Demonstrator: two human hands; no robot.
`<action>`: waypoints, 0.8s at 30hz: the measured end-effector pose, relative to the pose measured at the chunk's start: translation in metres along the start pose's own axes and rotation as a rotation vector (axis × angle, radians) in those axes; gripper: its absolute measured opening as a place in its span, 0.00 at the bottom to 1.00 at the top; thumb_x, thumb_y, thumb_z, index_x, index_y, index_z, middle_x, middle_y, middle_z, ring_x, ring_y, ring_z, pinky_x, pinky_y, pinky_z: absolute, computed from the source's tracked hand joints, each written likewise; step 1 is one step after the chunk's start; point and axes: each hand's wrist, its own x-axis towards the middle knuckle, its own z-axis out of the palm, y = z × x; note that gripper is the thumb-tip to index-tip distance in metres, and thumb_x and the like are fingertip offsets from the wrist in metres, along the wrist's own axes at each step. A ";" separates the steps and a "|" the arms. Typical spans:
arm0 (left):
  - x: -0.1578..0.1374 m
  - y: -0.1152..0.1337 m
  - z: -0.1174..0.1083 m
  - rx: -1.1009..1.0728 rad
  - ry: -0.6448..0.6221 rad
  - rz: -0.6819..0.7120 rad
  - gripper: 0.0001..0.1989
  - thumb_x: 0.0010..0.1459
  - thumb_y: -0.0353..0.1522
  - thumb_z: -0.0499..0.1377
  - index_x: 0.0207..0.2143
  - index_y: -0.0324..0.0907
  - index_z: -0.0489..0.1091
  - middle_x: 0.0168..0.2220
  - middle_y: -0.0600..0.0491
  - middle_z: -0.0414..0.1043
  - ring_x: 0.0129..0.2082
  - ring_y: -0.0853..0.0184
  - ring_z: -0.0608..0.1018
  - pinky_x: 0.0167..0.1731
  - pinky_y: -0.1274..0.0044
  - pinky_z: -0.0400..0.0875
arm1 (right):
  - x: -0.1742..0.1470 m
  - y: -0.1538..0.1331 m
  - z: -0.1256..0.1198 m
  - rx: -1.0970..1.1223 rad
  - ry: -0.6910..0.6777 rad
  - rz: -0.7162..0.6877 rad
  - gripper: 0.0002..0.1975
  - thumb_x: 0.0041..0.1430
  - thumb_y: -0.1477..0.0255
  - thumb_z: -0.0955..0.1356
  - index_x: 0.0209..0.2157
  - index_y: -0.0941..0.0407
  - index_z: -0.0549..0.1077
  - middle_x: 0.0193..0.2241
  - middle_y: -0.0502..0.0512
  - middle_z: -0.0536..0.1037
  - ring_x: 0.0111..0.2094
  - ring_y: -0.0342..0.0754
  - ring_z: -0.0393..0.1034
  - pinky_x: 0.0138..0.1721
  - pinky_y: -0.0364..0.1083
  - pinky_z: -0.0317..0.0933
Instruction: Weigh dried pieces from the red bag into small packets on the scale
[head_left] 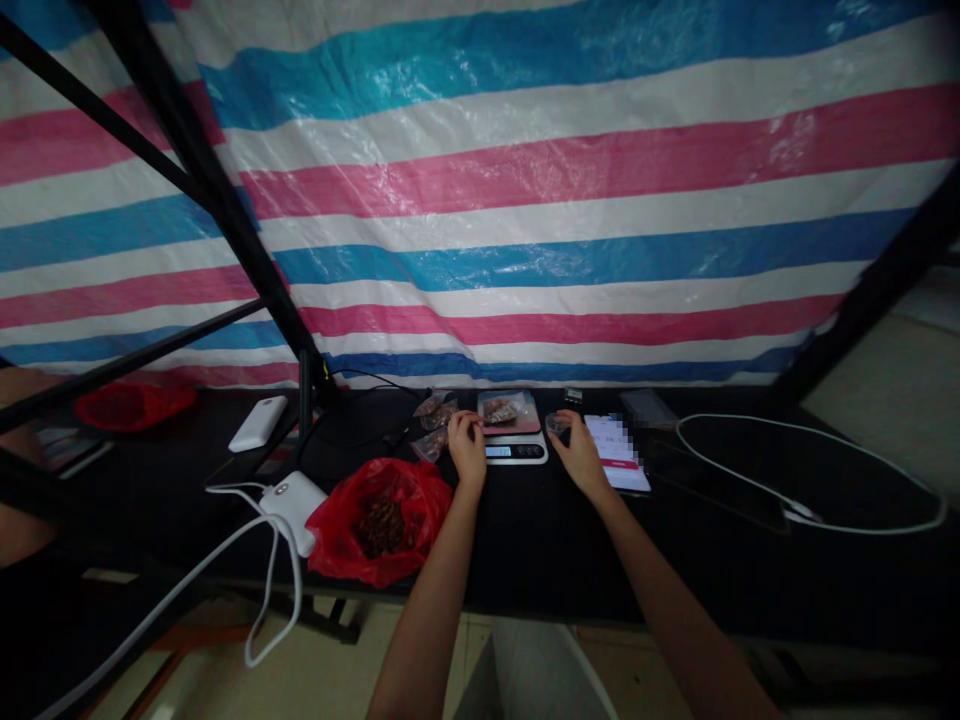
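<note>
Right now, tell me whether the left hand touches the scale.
Cannot tell. In the head view the left hand sits at the scale's left edge, too small and dim to show contact or a gap.

Both forearms were bare from the bottom edge of the view up to the wrists, with no sleeve, watch or band showing. The left hand [466, 440] and right hand [579, 447] wore no gloves or rings that could be made out.
</note>
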 end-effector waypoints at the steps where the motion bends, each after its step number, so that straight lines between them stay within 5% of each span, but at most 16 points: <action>1: 0.000 0.000 0.000 -0.003 0.002 0.002 0.10 0.51 0.23 0.49 0.26 0.41 0.68 0.33 0.52 0.65 0.38 0.67 0.69 0.41 0.74 0.63 | -0.001 -0.002 -0.001 -0.050 0.004 0.015 0.19 0.53 0.68 0.62 0.48 0.57 0.59 0.41 0.59 0.72 0.44 0.53 0.65 0.44 0.53 0.57; 7: -0.001 0.002 -0.003 -0.002 0.010 0.002 0.10 0.52 0.22 0.49 0.26 0.41 0.68 0.33 0.51 0.65 0.38 0.67 0.69 0.42 0.74 0.63 | -0.007 -0.009 -0.003 -0.314 0.053 0.068 0.23 0.54 0.70 0.60 0.53 0.57 0.56 0.40 0.60 0.74 0.43 0.56 0.65 0.41 0.55 0.52; 24: -0.001 0.002 -0.002 0.015 -0.006 -0.014 0.10 0.52 0.23 0.48 0.28 0.42 0.68 0.35 0.51 0.64 0.40 0.66 0.69 0.44 0.73 0.62 | -0.011 -0.017 -0.005 -0.405 0.032 0.023 0.20 0.54 0.68 0.60 0.50 0.55 0.61 0.40 0.61 0.73 0.44 0.58 0.62 0.41 0.56 0.51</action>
